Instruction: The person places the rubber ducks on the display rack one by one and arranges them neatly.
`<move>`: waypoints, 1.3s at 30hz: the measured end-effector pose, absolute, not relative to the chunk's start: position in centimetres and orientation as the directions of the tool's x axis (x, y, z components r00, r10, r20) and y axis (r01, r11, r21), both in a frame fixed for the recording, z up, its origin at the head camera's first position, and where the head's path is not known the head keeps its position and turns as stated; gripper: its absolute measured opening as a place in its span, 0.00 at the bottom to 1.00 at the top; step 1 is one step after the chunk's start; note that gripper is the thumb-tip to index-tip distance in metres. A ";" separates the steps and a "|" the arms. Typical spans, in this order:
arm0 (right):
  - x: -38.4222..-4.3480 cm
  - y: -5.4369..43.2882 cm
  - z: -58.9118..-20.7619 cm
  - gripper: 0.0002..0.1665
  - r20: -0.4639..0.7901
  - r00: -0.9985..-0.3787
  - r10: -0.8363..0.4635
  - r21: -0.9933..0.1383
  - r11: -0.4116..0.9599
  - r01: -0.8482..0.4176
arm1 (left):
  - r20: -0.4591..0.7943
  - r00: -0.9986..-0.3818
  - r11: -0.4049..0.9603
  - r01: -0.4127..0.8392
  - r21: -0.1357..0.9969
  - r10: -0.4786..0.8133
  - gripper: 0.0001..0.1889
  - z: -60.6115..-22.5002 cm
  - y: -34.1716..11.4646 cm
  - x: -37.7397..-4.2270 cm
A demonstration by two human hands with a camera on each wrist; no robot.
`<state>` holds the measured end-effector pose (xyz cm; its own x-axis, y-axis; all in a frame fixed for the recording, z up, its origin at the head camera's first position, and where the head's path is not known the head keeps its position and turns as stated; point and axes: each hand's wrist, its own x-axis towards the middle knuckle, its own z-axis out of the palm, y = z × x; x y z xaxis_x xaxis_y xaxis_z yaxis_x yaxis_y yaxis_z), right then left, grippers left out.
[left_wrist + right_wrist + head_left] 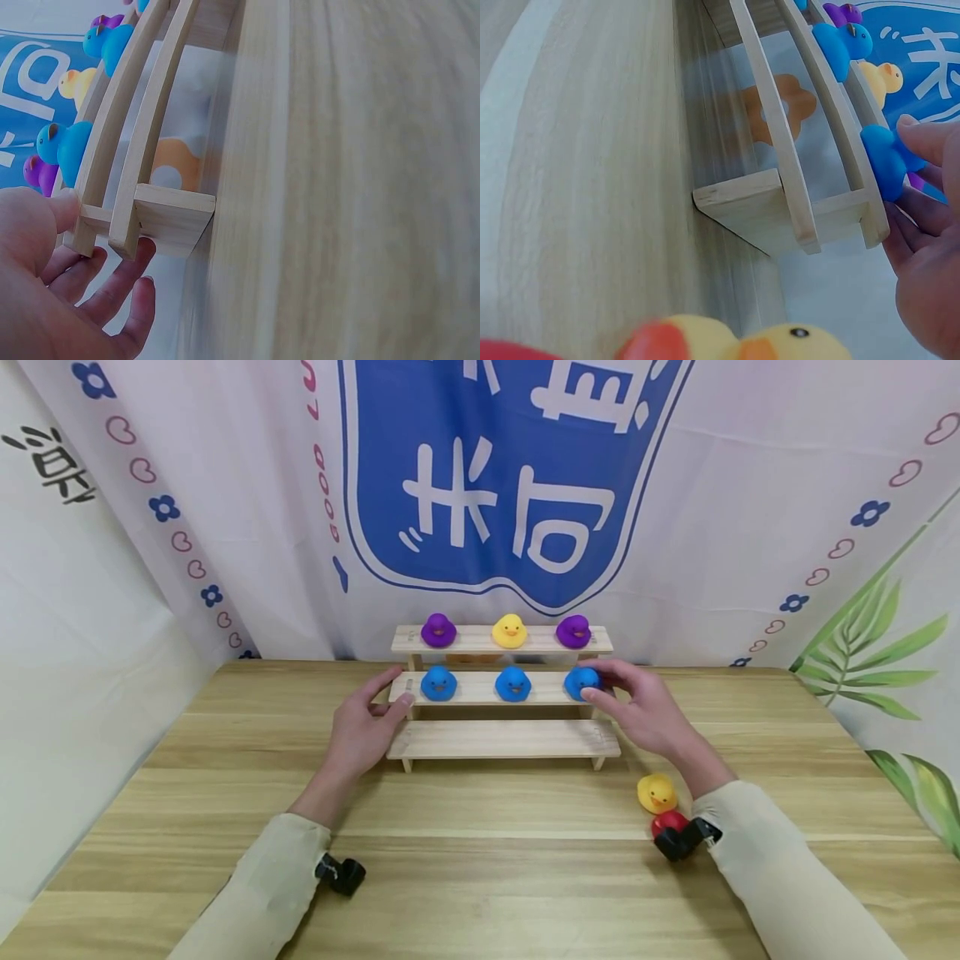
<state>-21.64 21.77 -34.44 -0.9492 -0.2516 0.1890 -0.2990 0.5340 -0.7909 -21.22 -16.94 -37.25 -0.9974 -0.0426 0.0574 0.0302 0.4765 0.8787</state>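
Head view: right hand [647, 710] pinches a blue duck [579, 682] (partly hidden); left hand [363, 725] grips the rack [504, 740].

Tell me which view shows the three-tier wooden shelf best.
The head view: it takes in the three-tier wooden shelf from end to end, with all three tiers visible. The left wrist view shows its left end close up, running out of frame at the top; the right wrist view does likewise with its right end.

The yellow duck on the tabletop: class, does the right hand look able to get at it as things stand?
Probably not this instant: the right hand pinches the rightmost blue duck. Once free, likely yes: the yellow duck sits close by with nothing covering it.
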 end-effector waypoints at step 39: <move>-21.8 21.1 -34.2 0.31 0.144 -0.958 -0.246 -0.779 0.568 -0.263 | 0.070 -0.996 0.503 0.036 0.863 -0.049 0.29 -37.2 -16.9 -21.0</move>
